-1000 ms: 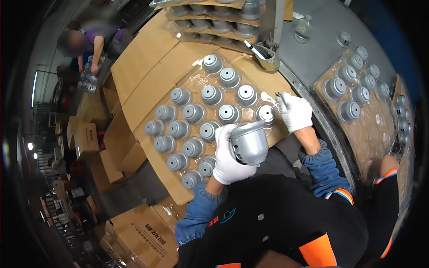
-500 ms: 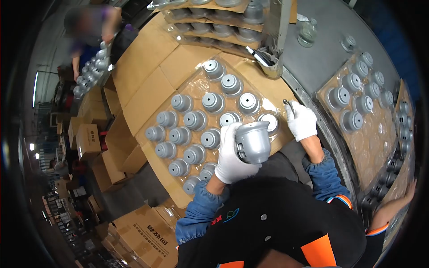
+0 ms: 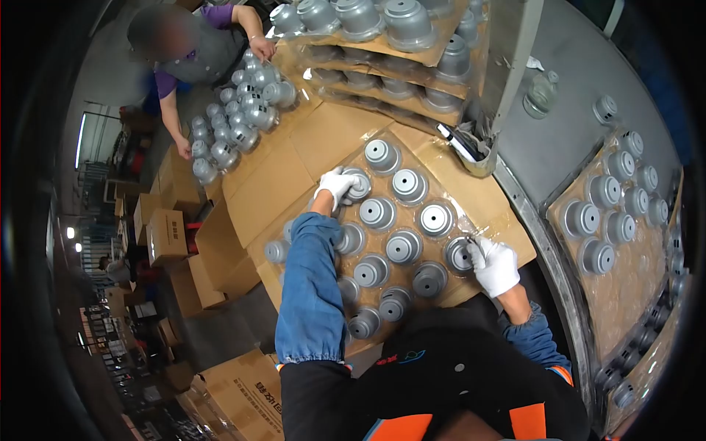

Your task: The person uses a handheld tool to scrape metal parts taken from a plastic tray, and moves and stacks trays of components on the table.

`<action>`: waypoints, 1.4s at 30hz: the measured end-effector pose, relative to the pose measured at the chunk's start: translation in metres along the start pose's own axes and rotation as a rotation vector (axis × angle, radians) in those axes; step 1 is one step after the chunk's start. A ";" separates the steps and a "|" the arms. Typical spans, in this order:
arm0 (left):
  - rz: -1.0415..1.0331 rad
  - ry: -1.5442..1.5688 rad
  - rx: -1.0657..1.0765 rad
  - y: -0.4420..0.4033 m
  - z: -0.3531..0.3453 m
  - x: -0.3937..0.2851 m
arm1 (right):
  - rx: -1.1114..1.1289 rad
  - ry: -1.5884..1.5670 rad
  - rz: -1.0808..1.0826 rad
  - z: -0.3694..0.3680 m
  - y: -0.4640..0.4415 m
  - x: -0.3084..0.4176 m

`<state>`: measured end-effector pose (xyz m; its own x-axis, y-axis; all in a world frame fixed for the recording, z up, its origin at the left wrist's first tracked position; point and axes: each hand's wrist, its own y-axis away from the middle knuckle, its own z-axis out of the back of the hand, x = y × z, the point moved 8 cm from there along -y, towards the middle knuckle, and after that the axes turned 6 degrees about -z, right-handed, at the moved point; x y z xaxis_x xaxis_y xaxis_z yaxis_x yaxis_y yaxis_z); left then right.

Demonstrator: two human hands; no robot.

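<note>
The person's left hand (image 3: 335, 185) curls around a grey cup (image 3: 359, 184) at the far edge of the tray (image 3: 432, 251), apparently seating it, while the right hand (image 3: 496, 267) pinches a dark tool (image 3: 471, 240); letting go calls for a steady cup.

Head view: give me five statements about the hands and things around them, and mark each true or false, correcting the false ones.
1. The person's left hand touches a silver cup. True.
2. The right hand is bare. False: the right hand is gloved in white.
3. A clear bottle stands on the grey table. True.
4. The pens lie loose on the cardboard. False: the pens lean in a holder.
5. A purple-sleeved co-worker is at the upper left. True.
</note>
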<state>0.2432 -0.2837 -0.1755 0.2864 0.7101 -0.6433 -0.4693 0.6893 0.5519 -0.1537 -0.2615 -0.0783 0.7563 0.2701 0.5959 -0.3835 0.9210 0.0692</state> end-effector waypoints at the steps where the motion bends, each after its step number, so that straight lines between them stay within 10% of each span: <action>1: 0.001 -0.002 0.003 -0.005 0.002 -0.006 | -0.013 -0.028 0.002 -0.001 -0.001 -0.002; 5: -0.044 -0.917 -0.031 0.001 0.005 -0.059 | -0.018 -0.112 -0.014 0.001 -0.014 -0.007; 7: -0.554 -0.688 -0.247 0.017 -0.011 -0.109 | -0.007 -0.130 -0.025 0.003 -0.022 -0.005; 15: -0.476 -0.636 -0.086 -0.003 -0.065 -0.112 | -0.177 -0.171 0.048 0.012 -0.024 -0.011; 18: -0.933 -0.358 -0.454 0.069 -0.036 -0.125 | -0.119 -0.466 -0.352 0.006 -0.027 -0.034; 21: -1.131 -0.295 -0.574 0.154 -0.031 -0.127 | -0.267 -0.471 -0.292 -0.006 -0.043 -0.022; 28: -0.914 0.071 -0.608 0.257 -0.068 -0.095 | -0.291 -0.975 -0.034 -0.008 -0.035 0.064; 33: -0.951 0.014 -0.364 0.299 -0.071 -0.098 | -0.470 -0.600 0.170 0.016 0.000 0.072; 37: -1.049 -0.028 0.036 0.306 -0.084 -0.094 | -0.123 -0.959 -0.019 0.002 0.015 0.058; 39: -1.110 -0.006 0.037 0.314 -0.088 -0.090 | -0.267 -0.650 0.263 0.026 0.027 0.074; 42: -0.831 0.228 0.246 0.312 -0.106 -0.073 | -0.369 -0.687 0.338 0.042 0.037 0.074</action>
<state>-0.0129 -0.1359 -0.0123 0.2693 -0.0600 -0.9612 0.0152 0.9982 -0.0580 -0.1341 -0.2196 0.0021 0.0964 0.4263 0.8994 -0.2433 0.8863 -0.3940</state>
